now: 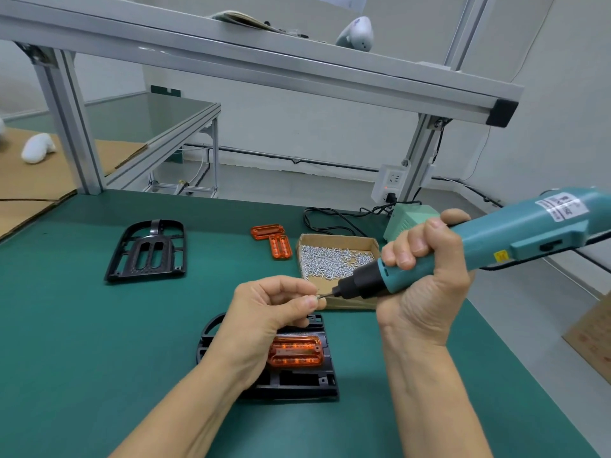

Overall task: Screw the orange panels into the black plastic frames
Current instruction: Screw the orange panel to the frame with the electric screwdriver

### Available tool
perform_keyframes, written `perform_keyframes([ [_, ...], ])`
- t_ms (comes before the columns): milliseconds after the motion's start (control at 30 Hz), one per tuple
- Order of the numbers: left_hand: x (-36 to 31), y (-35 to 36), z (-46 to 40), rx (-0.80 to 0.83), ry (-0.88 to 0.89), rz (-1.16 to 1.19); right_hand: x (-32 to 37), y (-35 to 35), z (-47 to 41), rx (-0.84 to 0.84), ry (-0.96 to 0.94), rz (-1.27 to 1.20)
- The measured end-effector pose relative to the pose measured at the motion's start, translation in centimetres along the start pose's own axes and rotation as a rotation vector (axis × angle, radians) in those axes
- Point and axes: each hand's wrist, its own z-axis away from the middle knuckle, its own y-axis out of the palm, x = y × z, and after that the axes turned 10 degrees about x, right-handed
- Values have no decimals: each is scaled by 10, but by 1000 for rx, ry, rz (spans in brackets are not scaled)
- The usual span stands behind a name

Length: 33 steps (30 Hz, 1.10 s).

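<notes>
- Black plastic frame [299,380] — lying flat on the green bench mat [99,342], nearest the viewer; an orange panel [295,351] is sitting in its middle recess.
- Left hand [264,312] — hovering just above that frame, thumb and fingertips pinching a small screw [318,296].
- Right hand [426,285] — hovering right of the frame, fist clenching around the teal electric screwdriver [463,249]; the bit tip is meeting the pinched screw.
- Cardboard box of screws [334,259] — sitting just beyond the frame, partly behind the driver's nose.
- Two loose orange panels [272,240] — lying beyond the frame, just left of the box, touching each other.
- Second black frame [147,251] — lying well apart, beyond and left of the first frame, holding no orange part.
- Green power unit [410,219] — standing farthest back, behind the box.
</notes>
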Motion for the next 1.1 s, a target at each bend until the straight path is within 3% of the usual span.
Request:
perform_keyframes([
  [400,-2,-8,-3,65,-12,-149,-5,-12,-5,10,103,-15],
  [467,-6,-16,-2,44,4,-308,-5,-17,-6,46,128,15],
  [567,-6,-28,3,13,34,-854,-9,-26,-4,107,192,102],
  [700,7,-27,10,294,34,-1359,-19,-34,1,184,285,202],
  [833,14,-24,8,392,-17,-1550,-27,-35,4,260,313,268],
  [1100,17,-24,9,375,-23,-1596,-31,-35,9,368,320,351],
])
